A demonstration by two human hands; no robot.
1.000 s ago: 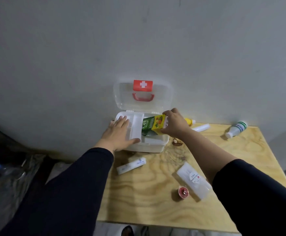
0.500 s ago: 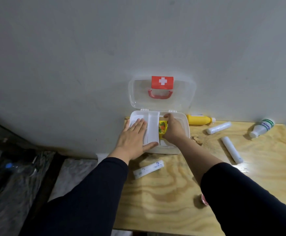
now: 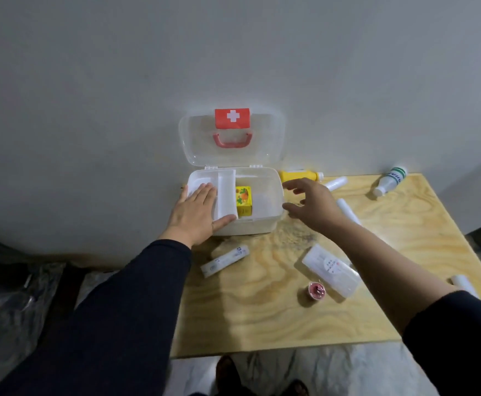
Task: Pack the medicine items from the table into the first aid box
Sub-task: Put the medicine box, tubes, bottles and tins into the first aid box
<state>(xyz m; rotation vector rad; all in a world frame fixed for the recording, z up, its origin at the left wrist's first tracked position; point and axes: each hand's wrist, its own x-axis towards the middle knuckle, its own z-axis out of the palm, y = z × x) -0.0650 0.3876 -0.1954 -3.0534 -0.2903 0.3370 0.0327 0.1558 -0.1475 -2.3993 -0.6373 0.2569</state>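
Progress: early, one item in. The yellow carton (image 3: 244,200) stands inside the first aid box (image 3: 265,224), in the main compartment right against the white inner tray (image 3: 226,192) that covers the box's left part. Lid (image 3: 232,138) is open, leaning back on the wall.

Hands: left hand (image 3: 196,215) lies flat on the tray and box's left rim, fingers spread, gripping nothing, likely just steadying it. Right hand (image 3: 313,204) is empty, fingers loosely apart, hovering just beside the box's right wall over the table (image 3: 262,315).

Left to pack, all loose on the table:
- yellow bottle (image 3: 298,175) on its side, behind the right hand, by the wall
- white bottle with green stripes (image 3: 388,181) on its side, far right
- white roll (image 3: 336,183) beside the yellow bottle, another (image 3: 348,210) partly hidden by the right forearm, a third (image 3: 463,282) at the right edge
- long white carton (image 3: 224,260) in front of the box
- clear flat case (image 3: 330,270) with a round label
- small red-topped pot (image 3: 316,290) just beside that case

Materials: box and lid are translucent rigid plastic, rounded corners, red handle and cross plate. Cartons look like printed card. Bottles are smooth plastic cylinders and may roll. Table is bare plywood with visible grain.
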